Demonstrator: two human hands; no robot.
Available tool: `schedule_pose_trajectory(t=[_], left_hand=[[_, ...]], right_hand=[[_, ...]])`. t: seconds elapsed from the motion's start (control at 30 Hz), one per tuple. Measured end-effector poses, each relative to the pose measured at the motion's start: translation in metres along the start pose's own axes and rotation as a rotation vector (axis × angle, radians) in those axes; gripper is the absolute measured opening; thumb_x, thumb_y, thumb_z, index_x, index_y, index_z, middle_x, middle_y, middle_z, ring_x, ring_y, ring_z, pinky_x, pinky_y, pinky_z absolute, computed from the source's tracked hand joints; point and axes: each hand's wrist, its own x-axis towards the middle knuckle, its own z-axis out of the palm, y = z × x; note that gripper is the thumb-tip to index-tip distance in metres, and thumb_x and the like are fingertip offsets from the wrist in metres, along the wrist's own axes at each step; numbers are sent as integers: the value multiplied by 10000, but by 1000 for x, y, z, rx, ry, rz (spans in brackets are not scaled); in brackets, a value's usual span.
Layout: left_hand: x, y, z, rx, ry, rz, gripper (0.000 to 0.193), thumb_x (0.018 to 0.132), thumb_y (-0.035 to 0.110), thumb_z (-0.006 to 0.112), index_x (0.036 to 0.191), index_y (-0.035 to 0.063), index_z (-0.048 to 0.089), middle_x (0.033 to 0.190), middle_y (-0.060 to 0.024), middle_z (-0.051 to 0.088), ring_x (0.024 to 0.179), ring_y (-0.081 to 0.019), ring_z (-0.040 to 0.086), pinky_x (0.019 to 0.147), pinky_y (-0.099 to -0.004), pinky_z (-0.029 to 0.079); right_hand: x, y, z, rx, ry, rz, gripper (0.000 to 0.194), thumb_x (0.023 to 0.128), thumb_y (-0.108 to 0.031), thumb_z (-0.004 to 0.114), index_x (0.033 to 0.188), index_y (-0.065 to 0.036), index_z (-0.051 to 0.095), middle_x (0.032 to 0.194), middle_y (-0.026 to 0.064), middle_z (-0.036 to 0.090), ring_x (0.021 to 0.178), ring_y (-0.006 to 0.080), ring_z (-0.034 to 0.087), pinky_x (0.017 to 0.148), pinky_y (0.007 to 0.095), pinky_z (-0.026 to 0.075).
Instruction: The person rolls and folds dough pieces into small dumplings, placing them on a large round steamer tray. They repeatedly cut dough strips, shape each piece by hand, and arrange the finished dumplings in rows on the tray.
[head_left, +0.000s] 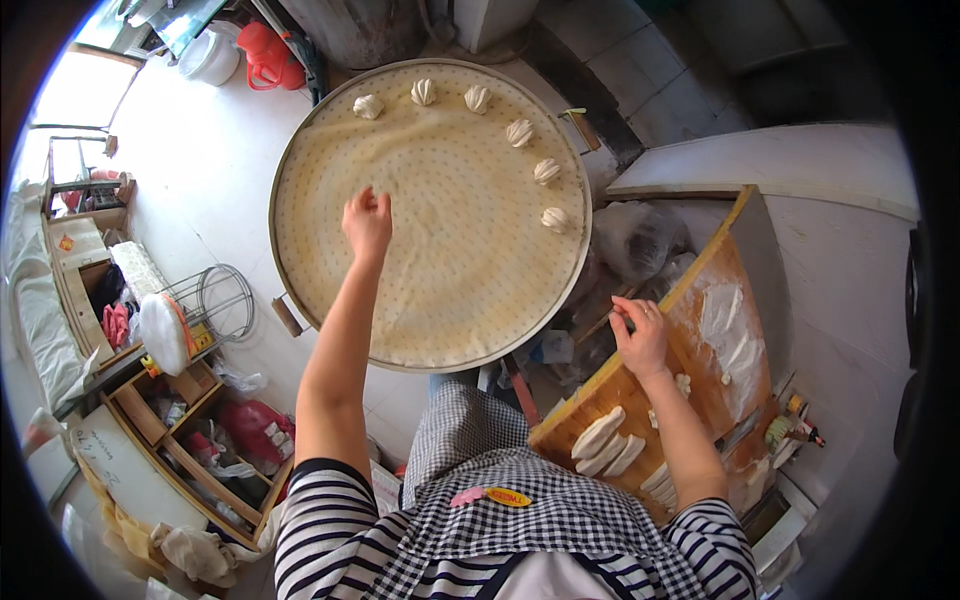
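My left hand (367, 225) hovers over the left half of a large round steamer tray (582, 285), which is lined with a pale, dotted cloth (450, 262). Its fingers are loosely curled and I see nothing in them. Several twisted dough rolls (520, 133) sit apart in an arc along the tray's far and right rim. My right hand (643, 341) is above the near-left edge of a wooden board (679, 330), thumb and fingers bent with a gap between them and nothing visible inside. Flat dough strips (604, 439) lie on the board below my right forearm, partly hidden by it.
White flour (731, 330) covers part of the board. Wooden handles (286, 316) stick out from the tray's sides. Plastic bags (637, 232) fill the gap between tray and board. At left stand a wire rack (217, 300) and a compartmented wooden drawer (202, 442). A red jug (266, 56) stands beyond.
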Motion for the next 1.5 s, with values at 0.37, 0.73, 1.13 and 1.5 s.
schedule_pose_trajectory(t=[0.37,0.73,1.13,1.5], left_hand=[[195,20,69,331,13,-24,728,709,352,773,1332,70,523,1207,-196,544,1143,-338,544,971,-389,455],[238,1,84,440,-219,149,793,728,401,744,1405,116,447,1196,-198,572,1153,-341,532,983,-388,438],[-2,9,-3,-33,-496,-12,506,803,243,763,1244,48,607,1029,-127,683,914,-241,672,827,-349,521],[-310,115,-128,-571,-952,-363,417,936,225,644,1267,-15,564,1124,-95,666,972,-148,637,803,-271,510]], right_hand=[[10,-3,3,-149,23,-7,77,798,-105,645,864,-80,676,817,40,658,756,258,596,681,378,452],[12,-5,3,-176,-21,30,65,789,-102,639,845,-86,669,804,35,653,750,248,597,673,371,442],[5,-1,5,-95,112,11,25,804,-117,634,802,-93,642,781,62,638,765,289,601,686,401,472],[-35,26,-22,1169,90,278,216,940,-207,592,1032,-24,662,927,41,699,869,108,639,751,263,505]])
